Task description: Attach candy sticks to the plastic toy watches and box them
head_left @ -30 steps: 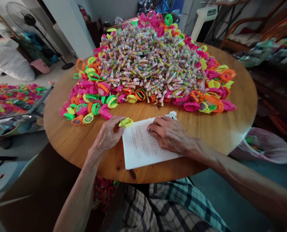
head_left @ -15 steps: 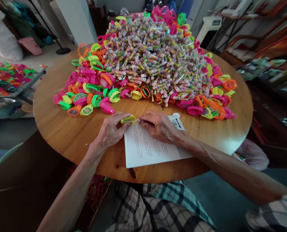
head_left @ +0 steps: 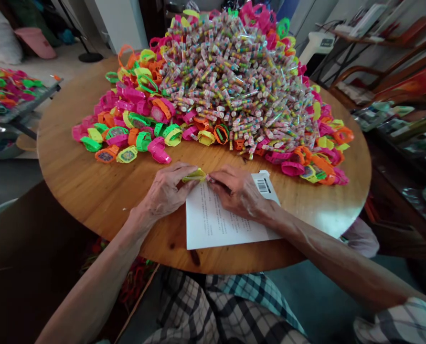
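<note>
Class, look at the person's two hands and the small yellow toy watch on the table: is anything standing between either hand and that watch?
Nothing visible does. The left hand and right hand both already touch the yellow toy watch.

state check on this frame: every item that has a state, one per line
left hand: pinching the yellow toy watch, resting on the table
right hand: fingertips at the watch, lying on the printed sheet
yellow toy watch: held between both hands, low over the table
printed sheet: flat, near table edge
candy tubes: heaped
loose toy watches: scattered round the heap
</note>
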The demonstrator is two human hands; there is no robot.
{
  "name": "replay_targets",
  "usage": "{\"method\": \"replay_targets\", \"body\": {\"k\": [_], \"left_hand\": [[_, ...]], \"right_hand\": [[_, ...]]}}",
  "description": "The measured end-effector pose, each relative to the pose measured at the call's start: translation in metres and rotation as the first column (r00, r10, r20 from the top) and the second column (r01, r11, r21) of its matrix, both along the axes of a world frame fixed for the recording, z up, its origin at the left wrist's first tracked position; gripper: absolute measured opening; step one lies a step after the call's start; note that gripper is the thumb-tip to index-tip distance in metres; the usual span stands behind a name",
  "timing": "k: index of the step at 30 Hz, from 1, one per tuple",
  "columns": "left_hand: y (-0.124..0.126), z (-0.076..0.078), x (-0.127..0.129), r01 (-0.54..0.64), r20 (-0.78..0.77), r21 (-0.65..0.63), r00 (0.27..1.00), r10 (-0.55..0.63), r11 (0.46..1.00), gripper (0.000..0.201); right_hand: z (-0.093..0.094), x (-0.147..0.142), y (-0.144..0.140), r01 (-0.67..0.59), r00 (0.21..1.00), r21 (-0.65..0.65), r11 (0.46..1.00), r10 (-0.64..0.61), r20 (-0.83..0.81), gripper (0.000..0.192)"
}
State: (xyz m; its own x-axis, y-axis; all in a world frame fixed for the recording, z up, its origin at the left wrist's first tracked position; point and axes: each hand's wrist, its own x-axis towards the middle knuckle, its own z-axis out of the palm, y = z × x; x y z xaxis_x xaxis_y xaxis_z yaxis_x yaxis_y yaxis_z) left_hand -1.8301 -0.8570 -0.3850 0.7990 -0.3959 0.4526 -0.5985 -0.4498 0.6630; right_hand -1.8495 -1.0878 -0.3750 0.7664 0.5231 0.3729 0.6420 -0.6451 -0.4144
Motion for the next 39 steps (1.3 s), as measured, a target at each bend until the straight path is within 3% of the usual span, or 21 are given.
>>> {"method": "replay_targets", "body": {"k": [10, 16, 21, 24, 29, 34, 37, 39], "left_hand": [[0.001, -0.003, -0.001, 0.0, 0.08, 0.03, 0.997, -0.003, 1.0, 0.025], [0.001, 0.0, -0.001, 0.021, 0.051, 0.022, 0.998, -0.023, 1.0, 0.027], [-0.001, 0.005, -0.001, 0.022, 0.016, -0.004, 1.0, -0.022, 1.0, 0.025], [0.0, 0.004, -0.001, 0.023, 0.014, -0.016, 1.0, -0.023, 1.0, 0.025], [0.003, 0.0, -0.001, 0.008, 0.163, 0.086, 0.986, -0.022, 0.996, 0.028], [0.003, 0.002, 0.002, -0.004, 0.254, 0.093, 0.967, -0.02, 0.996, 0.021], [0.014, 0.01, -0.008, -0.141, 0.257, 0.073, 0.959, 0.118, 0.987, 0.019], [0.032, 0.017, -0.025, -0.278, 0.258, 0.047, 0.931, 0.258, 0.959, 0.021]], "right_hand": [[0.008, -0.005, 0.007, 0.021, 0.998, -0.289, 0.957, -0.005, 0.055, 0.028], [0.015, -0.009, 0.016, 0.034, 0.996, -0.518, 0.855, 0.013, 0.087, 0.027], [0.016, -0.014, 0.019, 0.016, 0.989, -0.604, 0.797, 0.078, 0.128, 0.023], [0.017, -0.013, 0.021, -0.003, 0.988, -0.611, 0.792, 0.096, 0.12, 0.021], [0.02, -0.014, 0.026, -0.005, 0.987, -0.606, 0.796, 0.1, 0.123, 0.018], [0.024, -0.001, 0.021, -0.014, 0.995, -0.474, 0.881, 0.06, 0.082, 0.019], [0.029, 0.024, 0.018, 0.119, 0.993, -0.307, 0.944, -0.111, 0.043, 0.034], [0.031, 0.046, 0.019, 0.218, 0.976, -0.257, 0.941, -0.216, 0.036, 0.035]]}}
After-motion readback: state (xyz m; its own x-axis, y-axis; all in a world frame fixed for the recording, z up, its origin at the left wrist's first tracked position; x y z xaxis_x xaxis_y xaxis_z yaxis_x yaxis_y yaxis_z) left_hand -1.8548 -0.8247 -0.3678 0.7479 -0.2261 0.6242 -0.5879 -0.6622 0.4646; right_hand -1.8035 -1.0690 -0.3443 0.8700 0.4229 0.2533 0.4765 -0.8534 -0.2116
